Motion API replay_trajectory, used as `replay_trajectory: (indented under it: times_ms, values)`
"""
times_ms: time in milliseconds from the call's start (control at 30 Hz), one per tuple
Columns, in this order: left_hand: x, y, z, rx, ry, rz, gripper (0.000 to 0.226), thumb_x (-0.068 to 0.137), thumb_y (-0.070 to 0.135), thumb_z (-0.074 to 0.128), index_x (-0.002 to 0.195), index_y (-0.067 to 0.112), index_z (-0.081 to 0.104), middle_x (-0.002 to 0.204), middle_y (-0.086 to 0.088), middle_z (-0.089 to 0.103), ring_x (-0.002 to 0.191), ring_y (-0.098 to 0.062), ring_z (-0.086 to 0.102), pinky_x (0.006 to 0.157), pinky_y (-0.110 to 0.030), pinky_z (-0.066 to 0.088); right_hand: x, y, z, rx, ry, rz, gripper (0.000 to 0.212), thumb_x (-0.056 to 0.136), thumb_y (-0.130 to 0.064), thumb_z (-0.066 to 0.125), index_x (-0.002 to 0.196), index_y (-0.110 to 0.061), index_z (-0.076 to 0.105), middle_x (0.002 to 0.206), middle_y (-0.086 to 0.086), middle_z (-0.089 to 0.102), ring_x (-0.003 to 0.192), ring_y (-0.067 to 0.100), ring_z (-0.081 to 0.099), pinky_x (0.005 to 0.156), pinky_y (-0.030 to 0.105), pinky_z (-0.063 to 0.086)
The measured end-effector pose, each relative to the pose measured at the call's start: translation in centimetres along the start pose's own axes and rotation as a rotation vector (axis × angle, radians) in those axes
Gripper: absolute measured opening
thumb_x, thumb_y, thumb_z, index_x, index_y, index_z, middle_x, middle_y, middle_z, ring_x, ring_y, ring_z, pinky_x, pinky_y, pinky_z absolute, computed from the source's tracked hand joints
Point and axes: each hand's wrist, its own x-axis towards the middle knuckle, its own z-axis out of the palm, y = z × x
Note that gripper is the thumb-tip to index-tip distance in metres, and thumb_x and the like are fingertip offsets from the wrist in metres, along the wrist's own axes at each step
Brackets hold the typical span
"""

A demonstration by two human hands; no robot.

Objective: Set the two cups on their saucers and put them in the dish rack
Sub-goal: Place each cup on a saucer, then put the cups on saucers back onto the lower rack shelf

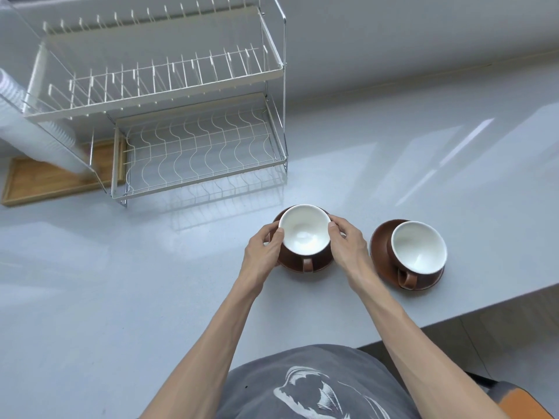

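Observation:
Two brown cups with white insides stand on brown saucers on the grey counter. The left cup sits on its saucer, handle toward me. My left hand and my right hand grip this set from either side, fingers along the saucer's rim and thumbs against the cup. The right cup rests on its own saucer, untouched, handle toward me. The white wire dish rack stands behind to the left, with both tiers bare.
A wooden tray lies left of the rack, with a stack of clear plastic cups leaning over it. The counter's front edge runs close to the right saucer. A grey wall backs the counter.

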Motion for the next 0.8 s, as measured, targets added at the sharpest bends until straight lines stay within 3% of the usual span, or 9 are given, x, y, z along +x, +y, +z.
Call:
replay_trajectory:
  times_ms: [233, 400, 633, 800]
  values:
    - [0.1, 0.5, -3.3, -0.056, 0.102, 0.009, 0.046, 0.085, 0.051, 0.057, 0.127, 0.034, 0.065, 0.124, -0.006, 0.064, 0.112, -0.023, 0.066, 0.085, -0.042, 0.063, 0.2, -2.7, 2.5, 0.014, -0.082, -0.057, 0.034, 0.100, -0.024, 0.043, 0.128, -0.024, 0.063, 0.116, -0.010, 0.063, 0.110, 0.013, 0.056, 0.088, 0.023, 0.038]
    - [0.8, 1.8, -5.9, -0.098, 0.169, 0.035, 0.029, 0.093, 0.043, 0.060, 0.121, 0.035, 0.067, 0.124, -0.005, 0.062, 0.112, -0.023, 0.065, 0.086, -0.042, 0.063, 0.9, -5.3, 4.1, 0.033, -0.121, -0.093, 0.033, 0.100, -0.023, 0.045, 0.127, -0.025, 0.064, 0.114, -0.010, 0.063, 0.110, 0.012, 0.056, 0.086, 0.022, 0.038]
    - [2.0, 5.3, -9.2, -0.103, 0.211, 0.078, 0.036, 0.080, 0.053, 0.060, 0.114, 0.044, 0.065, 0.124, -0.007, 0.065, 0.111, -0.022, 0.067, 0.085, -0.043, 0.063, 2.7, -9.9, 6.6, 0.013, -0.136, -0.138, 0.032, 0.097, -0.027, 0.045, 0.121, -0.032, 0.066, 0.108, -0.012, 0.065, 0.109, 0.016, 0.058, 0.095, 0.041, 0.052]
    - [4.3, 7.7, -11.2, -0.109, 0.230, 0.109, 0.031, 0.095, 0.038, 0.060, 0.125, 0.033, 0.066, 0.115, -0.009, 0.070, 0.102, -0.021, 0.070, 0.081, -0.039, 0.063, 4.5, -13.0, 7.9, 0.022, -0.163, -0.159, 0.026, 0.098, -0.026, 0.046, 0.105, -0.040, 0.068, 0.092, -0.023, 0.062, 0.104, 0.017, 0.058, 0.095, 0.044, 0.052]
